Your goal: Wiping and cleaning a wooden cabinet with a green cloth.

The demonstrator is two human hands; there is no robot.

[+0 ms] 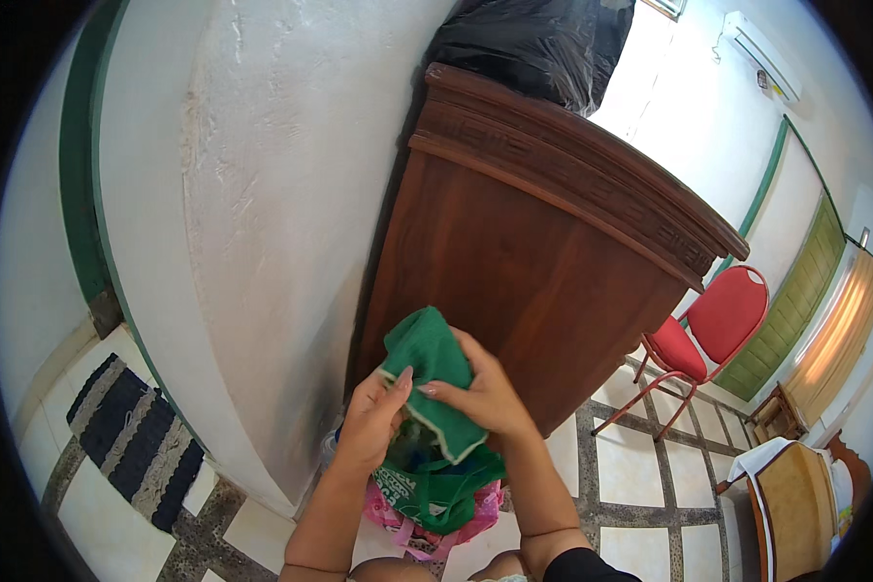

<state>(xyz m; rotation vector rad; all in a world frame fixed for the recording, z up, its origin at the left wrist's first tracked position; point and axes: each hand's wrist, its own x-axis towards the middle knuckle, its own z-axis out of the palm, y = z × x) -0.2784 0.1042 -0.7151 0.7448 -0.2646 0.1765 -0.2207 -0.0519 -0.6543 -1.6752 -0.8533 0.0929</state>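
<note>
Between both hands is a green cloth (431,349) with a pale stitched edge, partly folded. My left hand (377,416) pinches its left side, thumb on top. My right hand (484,393) grips the right side, with its thumb lying across the fabric and fingers behind it. Directly below the cloth sits a green fabric bag (425,498) with white printing and loop handles. It rests on a pink patterned bag (484,515). What is inside the green bag is mostly hidden by the cloth and my hands.
A dark carved wooden cabinet (509,269) rises ahead, topped by a black plastic bag (531,51). A white wall (284,218) stands to the left, with a striped mat (134,444) beyond it. To the right are a red chair (724,320) and a bed (793,502) on tiled floor.
</note>
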